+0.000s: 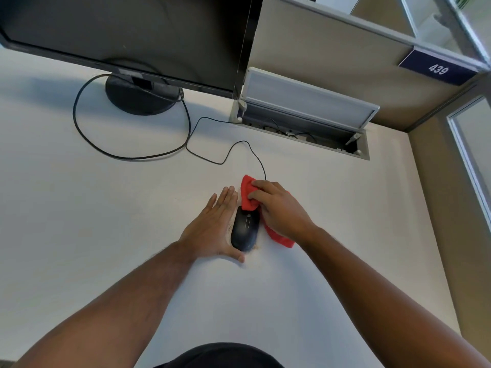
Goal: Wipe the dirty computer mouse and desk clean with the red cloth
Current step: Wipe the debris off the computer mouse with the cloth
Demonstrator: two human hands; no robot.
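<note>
Mouse (pixel 245 229), black and corded, lies on the white desk (pixel 106 208) near its middle, its front end covered by the red cloth (pixel 248 193), so the buttons there cannot be seen. Much of the cloth is hidden under the right hand (pixel 279 208); only a peak beyond the knuckles and a strip by the wrist show. Pale crumbs or grit sit on the desk against the mouse's left side and rear; what they are is hard to make out.

A thin cord (pixel 225 158) runs from behind the cloth in loops toward an open cable hatch (pixel 305 115) at the back of the desk. A black monitor (pixel 127 30), cut off at the top edge, stands on a round base (pixel 140 96) to the rear left, a thicker cable (pixel 79 128) curving from it. A partition carries a blue plate (pixel 435 69) reading 439.

The left hand (pixel 212 227) rests flat along the mouse's left side, fingers (pixel 225 200) straight and pressed together, thumb hooked around its rear end. The right hand's fingers (pixel 256 193) are curled, pinching the cloth down on the mouse's front.
</note>
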